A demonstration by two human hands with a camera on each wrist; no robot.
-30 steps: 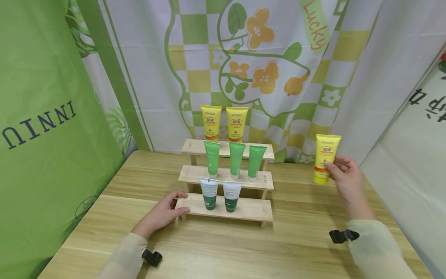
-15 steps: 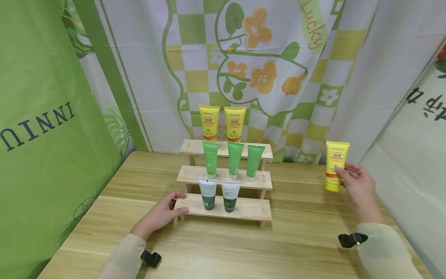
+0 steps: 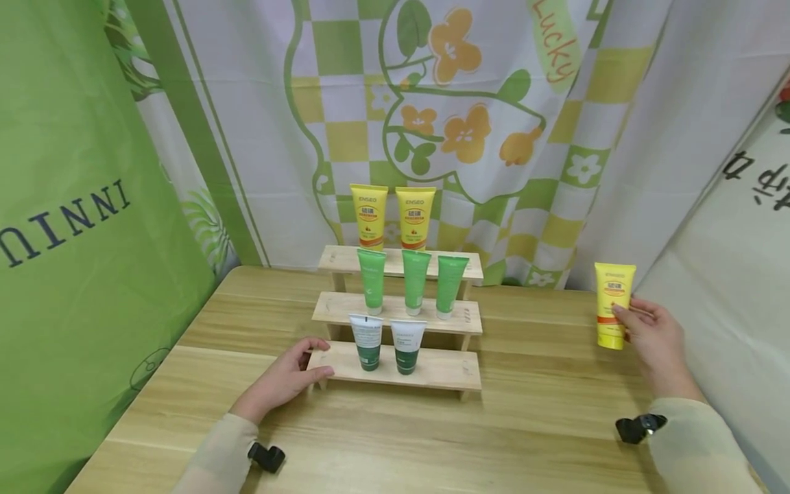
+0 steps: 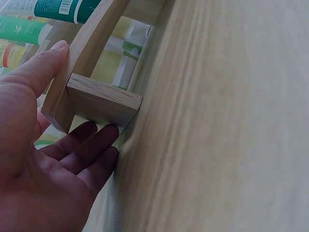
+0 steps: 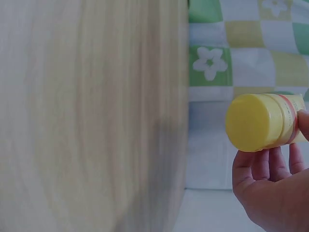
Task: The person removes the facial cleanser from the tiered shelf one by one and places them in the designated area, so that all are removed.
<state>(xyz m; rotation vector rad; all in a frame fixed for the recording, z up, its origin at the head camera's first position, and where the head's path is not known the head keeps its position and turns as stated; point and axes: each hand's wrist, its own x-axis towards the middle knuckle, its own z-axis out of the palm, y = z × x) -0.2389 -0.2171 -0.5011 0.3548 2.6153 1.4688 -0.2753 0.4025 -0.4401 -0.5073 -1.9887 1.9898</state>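
Note:
My right hand (image 3: 657, 337) holds a yellow squeeze tube (image 3: 614, 302) upright by its right side, thumb across the front. In the right wrist view its yellow cap (image 5: 248, 123) is above the table's level. At the left end of a three-step wooden display stand (image 3: 457, 367), my left hand (image 3: 289, 379) grips the lowest step, thumb on the front edge; its other fingers (image 4: 96, 145) lie by the step's leg (image 4: 104, 99). Two yellow tubes (image 3: 368, 216) stand on the top step, three green tubes (image 3: 372, 281) on the middle one, and two white-and-green tubes (image 3: 406, 346) on the lowest.
The stand rests on a wood-grain table (image 3: 395, 446). Behind it hangs a patterned curtain (image 3: 352, 68), with a green cloth (image 3: 74, 137) on the left and a white printed cloth (image 3: 734, 261) on the right. Each wrist carries a black strap device (image 3: 267, 456).
My right hand has carried the yellow tube to the right and toward me, lower in the head view. The left hand stays on the stand, and the tubes on the steps have not moved.

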